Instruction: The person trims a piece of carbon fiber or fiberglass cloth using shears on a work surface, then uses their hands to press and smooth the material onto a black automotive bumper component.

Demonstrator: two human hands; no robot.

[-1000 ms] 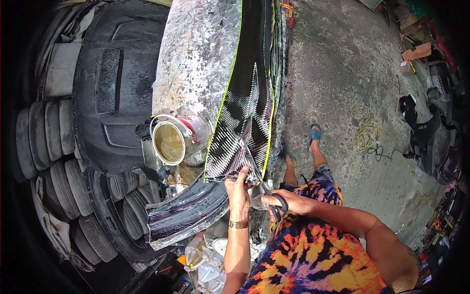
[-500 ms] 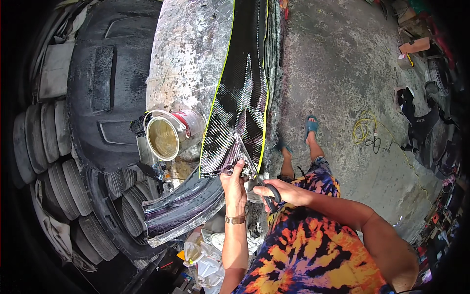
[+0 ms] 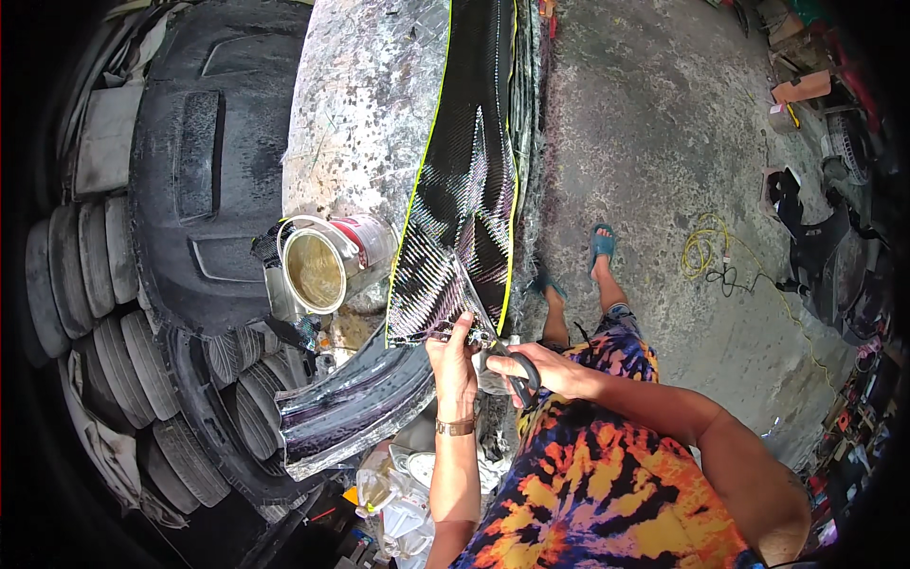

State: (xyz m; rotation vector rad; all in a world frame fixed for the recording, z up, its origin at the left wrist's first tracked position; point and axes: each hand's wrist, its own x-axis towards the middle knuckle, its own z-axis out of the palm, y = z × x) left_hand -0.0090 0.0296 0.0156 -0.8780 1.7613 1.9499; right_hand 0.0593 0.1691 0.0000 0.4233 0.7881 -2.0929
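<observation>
A long strip of black woven carbon-fibre cloth [image 3: 455,204] with yellow edge threads runs away from me over a mottled mould. My left hand [image 3: 452,365] grips its near end, thumb on top and the other fingers underneath. In my right hand [image 3: 550,370] is a pair of scissors [image 3: 520,374] with black handles. Their metal blades point away from me over the cloth's near end, beside my left thumb. How far the blades are apart, I cannot tell. The fingers under the cloth are hidden.
A metal can [image 3: 318,270] lies tipped on the mould [image 3: 355,114] to the left. Beyond it are a dark hood-shaped panel [image 3: 209,161] and several tyres [image 3: 104,256]. A curved moulded piece [image 3: 355,408] lies below. A yellow cable [image 3: 701,248] crosses the floor at right.
My right hand and the scissor handles have shifted slightly left, toward my left hand. The left hand and the cloth have hardly moved.
</observation>
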